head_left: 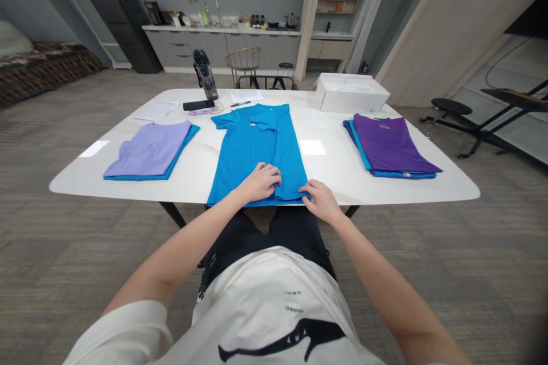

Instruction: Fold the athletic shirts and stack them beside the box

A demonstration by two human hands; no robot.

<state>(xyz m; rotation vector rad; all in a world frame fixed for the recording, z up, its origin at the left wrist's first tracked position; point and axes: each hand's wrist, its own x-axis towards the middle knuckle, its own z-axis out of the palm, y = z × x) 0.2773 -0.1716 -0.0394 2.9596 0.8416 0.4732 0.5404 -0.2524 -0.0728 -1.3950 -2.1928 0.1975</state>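
A blue T-shirt (248, 154) lies on the table in front of me, with its right side folded inward and that sleeve lying across the chest. My left hand (260, 182) rests on the shirt's lower middle, its curled fingers closed on the inner edge of the folded part. At the bottom right corner, my right hand (321, 199) pinches the shirt near the hem. Part of the hem is hidden behind my left wrist.
Folded shirts, a lilac one (149, 148) on top, lie on the left; another stack topped by a purple shirt (389, 142) lies right. Toward the back of the white table (329, 165) are a bottle (205, 74), a phone (198, 105), a pen (240, 104), papers and a white box (351, 94).
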